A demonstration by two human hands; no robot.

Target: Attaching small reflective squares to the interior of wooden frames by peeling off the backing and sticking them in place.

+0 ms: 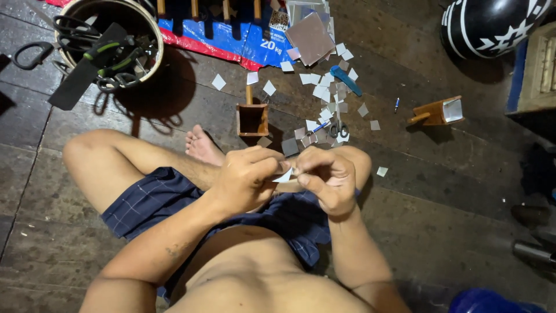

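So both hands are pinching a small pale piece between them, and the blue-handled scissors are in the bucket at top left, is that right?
Not quite. Both hands, left hand and right hand, do pinch the small pale piece, but the head view shows the blue-handled scissors lying on the floor among the scattered squares, not in the bucket.

Dark plank floor (440,191) — worn, matt wood. Small box (252,119) far from the knees: bare wood. Scattered squares (324,87) look glossy, mirror-like — helmet (492,23) far right shiny plastic; shorts (156,197) checked cloth.

Single head-worn view, straight down, close over lap and dark plank floor (452,191).
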